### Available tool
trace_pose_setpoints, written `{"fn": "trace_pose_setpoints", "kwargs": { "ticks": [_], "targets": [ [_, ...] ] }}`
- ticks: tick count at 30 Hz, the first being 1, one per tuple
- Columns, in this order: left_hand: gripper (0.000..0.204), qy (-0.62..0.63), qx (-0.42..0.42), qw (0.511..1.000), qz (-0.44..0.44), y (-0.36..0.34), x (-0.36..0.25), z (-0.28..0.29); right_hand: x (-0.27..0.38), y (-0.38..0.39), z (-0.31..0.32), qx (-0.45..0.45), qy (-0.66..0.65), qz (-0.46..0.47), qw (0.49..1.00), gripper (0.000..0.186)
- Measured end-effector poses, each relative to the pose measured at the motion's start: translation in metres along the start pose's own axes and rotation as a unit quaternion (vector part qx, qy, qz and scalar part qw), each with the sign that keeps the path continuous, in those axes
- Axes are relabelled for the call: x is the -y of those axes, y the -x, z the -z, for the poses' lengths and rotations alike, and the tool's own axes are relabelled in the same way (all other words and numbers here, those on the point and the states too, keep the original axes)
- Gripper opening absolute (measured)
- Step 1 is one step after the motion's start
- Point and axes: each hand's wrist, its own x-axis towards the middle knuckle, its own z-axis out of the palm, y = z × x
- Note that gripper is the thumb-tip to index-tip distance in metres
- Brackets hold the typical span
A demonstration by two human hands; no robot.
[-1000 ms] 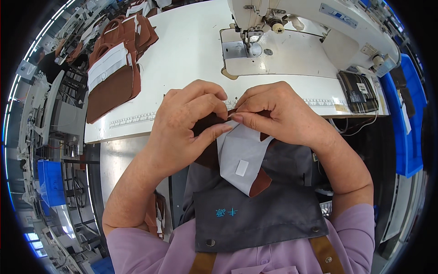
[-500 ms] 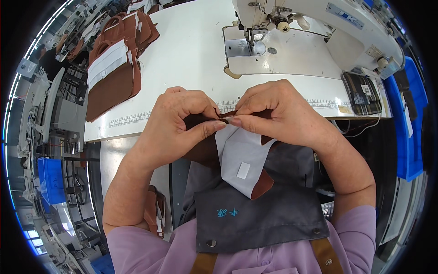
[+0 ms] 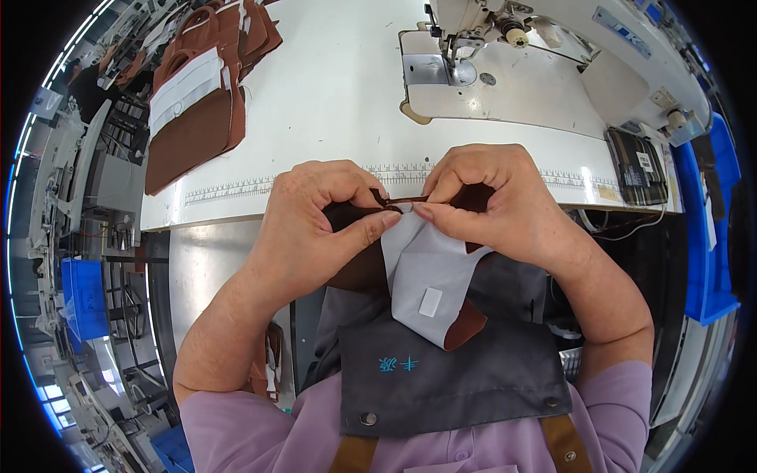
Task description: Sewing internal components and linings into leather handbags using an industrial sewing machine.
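Note:
My left hand (image 3: 315,229) and my right hand (image 3: 493,201) meet in front of my chest, both pinching the top edge of a brown fabric piece (image 3: 430,288) with a pale grey lining and a small white label. The piece hangs down from my fingers over my dark grey apron (image 3: 449,378). Thumbs and forefingers press together at the fold, just in front of the near edge of the white sewing table (image 3: 331,102). Part of the brown fabric is hidden inside my palms.
A white sewing machine (image 3: 552,47) stands at the back right of the table. A stack of brown fabric pieces with white linings (image 3: 197,102) lies at the back left. Blue bins (image 3: 710,213) sit at the right; shelving and a blue crate (image 3: 83,296) at the left.
My fingers have shifted slightly along the top edge of the fabric piece, pinching the fold tighter. The piece stays in the same place over the apron.

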Motion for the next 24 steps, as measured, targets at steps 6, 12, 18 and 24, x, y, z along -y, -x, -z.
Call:
{"fn": "trace_pose_setpoints", "kwargs": {
  "ticks": [6, 12, 18, 24],
  "targets": [
    [0.019, -0.071, -0.026, 0.996, -0.039, 0.005, -0.006, -0.002, 0.001, 0.000, -0.003, -0.008, 0.008, 0.024, 1.000, 0.017],
    [0.019, -0.075, -0.046, 0.994, -0.062, 0.009, -0.006, -0.006, 0.004, 0.003, -0.002, -0.006, -0.007, 0.019, 1.000, 0.016],
    [0.022, -0.018, -0.052, 0.998, -0.021, 0.012, -0.001, -0.007, 0.010, 0.001, -0.001, 0.005, -0.018, -0.027, 0.999, 0.015],
    [0.025, 0.048, -0.045, 0.998, 0.023, 0.013, -0.003, -0.007, 0.007, 0.003, -0.004, 0.004, -0.010, 0.024, 1.000, 0.015]
  ]
}}
